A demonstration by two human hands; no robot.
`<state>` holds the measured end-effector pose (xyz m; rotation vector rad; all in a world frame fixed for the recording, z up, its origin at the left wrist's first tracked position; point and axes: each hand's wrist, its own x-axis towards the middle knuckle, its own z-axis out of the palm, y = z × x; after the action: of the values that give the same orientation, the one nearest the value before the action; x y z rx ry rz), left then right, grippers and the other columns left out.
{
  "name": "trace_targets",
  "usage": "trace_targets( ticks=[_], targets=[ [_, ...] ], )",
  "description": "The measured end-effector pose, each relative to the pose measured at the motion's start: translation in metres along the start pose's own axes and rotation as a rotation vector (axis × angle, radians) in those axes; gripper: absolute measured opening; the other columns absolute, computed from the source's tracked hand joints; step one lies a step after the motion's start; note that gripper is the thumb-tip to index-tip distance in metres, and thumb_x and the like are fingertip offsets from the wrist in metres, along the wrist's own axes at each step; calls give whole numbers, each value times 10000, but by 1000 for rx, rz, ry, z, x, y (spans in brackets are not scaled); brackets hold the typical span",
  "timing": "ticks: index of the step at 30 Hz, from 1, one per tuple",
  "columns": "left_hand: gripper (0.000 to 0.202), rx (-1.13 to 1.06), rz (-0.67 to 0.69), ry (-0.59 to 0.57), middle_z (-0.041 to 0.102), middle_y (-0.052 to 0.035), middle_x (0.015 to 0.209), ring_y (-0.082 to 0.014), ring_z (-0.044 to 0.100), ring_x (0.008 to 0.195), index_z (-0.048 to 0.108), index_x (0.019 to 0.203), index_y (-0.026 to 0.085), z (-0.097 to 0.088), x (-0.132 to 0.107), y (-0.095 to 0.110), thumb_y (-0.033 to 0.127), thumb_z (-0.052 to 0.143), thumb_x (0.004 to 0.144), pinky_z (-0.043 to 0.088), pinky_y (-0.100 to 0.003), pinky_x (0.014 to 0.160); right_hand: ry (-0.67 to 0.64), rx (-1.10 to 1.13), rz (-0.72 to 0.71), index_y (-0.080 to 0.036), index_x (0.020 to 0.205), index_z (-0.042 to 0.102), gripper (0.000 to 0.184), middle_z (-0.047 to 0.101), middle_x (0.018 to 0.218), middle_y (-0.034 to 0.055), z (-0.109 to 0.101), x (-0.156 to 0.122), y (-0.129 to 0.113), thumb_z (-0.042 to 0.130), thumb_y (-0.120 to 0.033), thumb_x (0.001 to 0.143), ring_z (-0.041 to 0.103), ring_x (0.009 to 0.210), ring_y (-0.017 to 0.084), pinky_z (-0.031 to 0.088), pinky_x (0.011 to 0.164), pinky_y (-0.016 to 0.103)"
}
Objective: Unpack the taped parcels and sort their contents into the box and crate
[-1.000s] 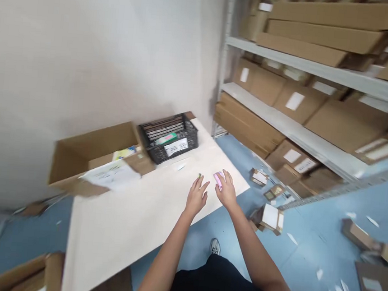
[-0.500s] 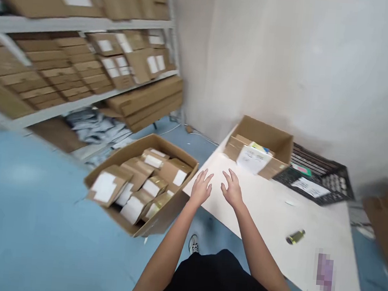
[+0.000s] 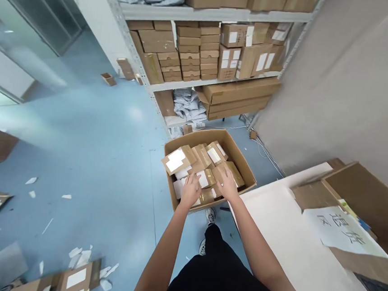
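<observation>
A large open cardboard box (image 3: 177, 142) stands on the floor in front of me, filled with several small brown cartons with white labels. My left hand (image 3: 191, 191) is over the near part of the box, its fingers apart at a labelled carton (image 3: 206, 178). Over the right side, my right hand (image 3: 227, 183) has its fingers spread at another carton (image 3: 235, 172). Both hands look open, and I cannot tell whether they press on the cartons. One labelled carton (image 3: 178, 159) lies tilted on the left rim of the box.
Behind the box rises a metal shelf (image 3: 219, 15) stacked with cartons and grey bags. To the right is a white table (image 3: 276, 216) with an open carton (image 3: 351, 213) bearing a handwritten sheet. Paper scraps (image 3: 80, 258) and a flattened-looking carton (image 3: 76, 280) lie on the floor at left.
My view has swung left from the table to the shelf. Both hands, held in the air near the table edge before, are now over the cartons in the large box.
</observation>
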<state>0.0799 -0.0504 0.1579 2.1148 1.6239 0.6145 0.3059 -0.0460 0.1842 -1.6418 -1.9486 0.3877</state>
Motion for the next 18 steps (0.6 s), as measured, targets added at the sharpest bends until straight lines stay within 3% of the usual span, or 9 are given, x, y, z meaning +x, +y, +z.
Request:
trace_targets(
  ticks=[4,11,14,18],
  targets=[
    [630,50,-137,13,376,-125,1638,-330,367,1501,475,1500,243,-10,42,-38,209,596,883,379,-519,1201,-81,56,-21,-248,1564,435,677,340,1641,116,28,50,9,560,-179,902,308,1520,316,340,1230,549],
    [867,55,-435,-26,208,-172,1708,-393,304,1529,322,1581,248,-22,147,-113,164,674,792,379,-558,1169,-210,160,-33,-264,1566,433,682,333,1653,99,71,122,21,564,-181,902,280,1541,292,312,1247,508],
    [926,19,-448,-28,201,-167,1711,-365,254,1559,303,1579,258,-10,156,-127,127,692,750,344,-535,1200,-302,206,-25,-263,1574,420,702,324,1664,100,94,144,19,578,-186,895,290,1543,291,311,1243,508],
    [702,-38,-461,-10,346,-142,1654,-327,277,1559,466,1432,269,15,125,-119,246,735,784,374,-499,1190,-426,241,49,-239,1594,383,742,327,1667,121,130,175,18,590,-205,883,289,1548,292,305,1245,503]
  ],
)
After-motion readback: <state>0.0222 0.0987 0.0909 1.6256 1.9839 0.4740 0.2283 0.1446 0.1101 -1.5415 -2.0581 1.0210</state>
